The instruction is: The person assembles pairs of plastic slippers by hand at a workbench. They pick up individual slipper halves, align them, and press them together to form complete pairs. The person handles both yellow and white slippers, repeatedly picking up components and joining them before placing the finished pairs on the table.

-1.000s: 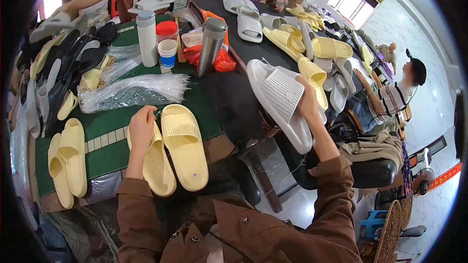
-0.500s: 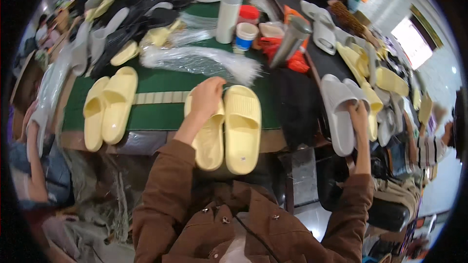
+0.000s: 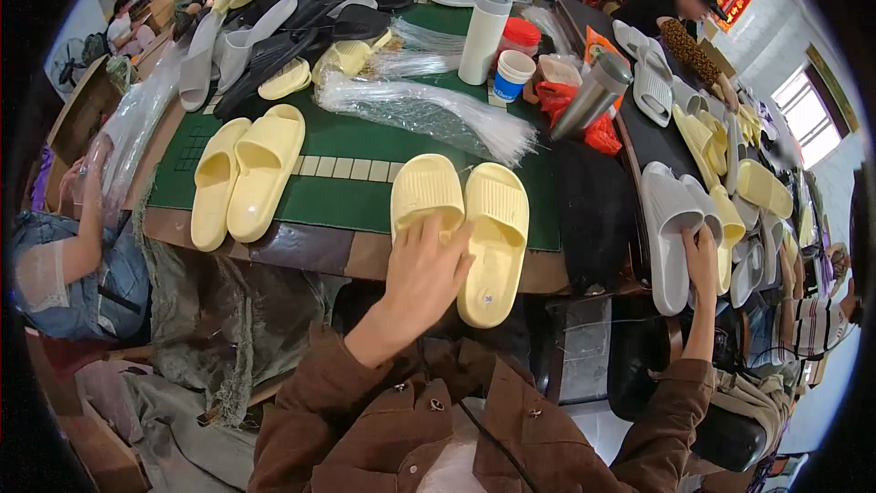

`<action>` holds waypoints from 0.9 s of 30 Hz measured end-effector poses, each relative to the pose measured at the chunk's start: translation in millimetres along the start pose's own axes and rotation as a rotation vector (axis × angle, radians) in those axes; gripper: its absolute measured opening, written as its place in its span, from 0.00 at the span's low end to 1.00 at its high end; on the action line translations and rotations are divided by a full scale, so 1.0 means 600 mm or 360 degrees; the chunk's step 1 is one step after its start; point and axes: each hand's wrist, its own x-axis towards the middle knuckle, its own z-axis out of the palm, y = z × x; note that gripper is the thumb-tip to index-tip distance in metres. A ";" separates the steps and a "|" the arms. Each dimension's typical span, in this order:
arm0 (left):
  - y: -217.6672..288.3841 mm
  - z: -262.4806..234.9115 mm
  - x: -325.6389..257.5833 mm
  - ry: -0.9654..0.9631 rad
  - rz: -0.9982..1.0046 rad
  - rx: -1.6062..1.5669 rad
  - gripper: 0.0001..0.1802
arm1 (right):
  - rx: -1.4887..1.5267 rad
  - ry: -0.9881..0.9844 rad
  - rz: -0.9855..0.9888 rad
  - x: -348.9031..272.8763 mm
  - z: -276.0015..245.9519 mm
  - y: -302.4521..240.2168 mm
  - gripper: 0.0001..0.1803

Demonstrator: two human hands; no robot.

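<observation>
Your left hand (image 3: 422, 265) lies flat, fingers spread, on the heel of the left slipper of a yellow pair (image 3: 464, 224) at the near edge of the counter (image 3: 351, 205); the grip is released, pressing rather than clasping. Your right hand (image 3: 701, 254) reaches to the side and touches the near end of a grey pair (image 3: 671, 228) standing on edge in a row; whether its fingers close round the sole cannot be told. The step in hand appears to be steadying one pair while taking up the next. The next move would call for a firm clasp on the grey pair and a lift free of its neighbours. A second yellow pair (image 3: 242, 173) lies further left, a sheaf of clear bags (image 3: 429, 114) just behind. A steel flask (image 3: 591, 96), a white bottle (image 3: 484, 32) and a cup (image 3: 513, 73) stand beyond. A dark cloth (image 3: 593, 210) lies between your hands, across the carrying path.
</observation>
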 end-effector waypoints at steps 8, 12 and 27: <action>0.007 0.099 -0.015 -0.0001 -0.0032 0.0182 0.36 | -0.0104 -0.0029 0.0200 0.006 0.008 0.013 0.19; -0.019 0.110 -0.008 0.0067 -0.0051 0.0140 0.32 | -0.0053 -0.0024 0.0237 0.005 0.011 0.007 0.20; -0.316 -0.027 -0.011 0.0171 -0.0584 0.0785 0.30 | -0.0082 0.0063 0.0160 0.005 0.020 0.073 0.19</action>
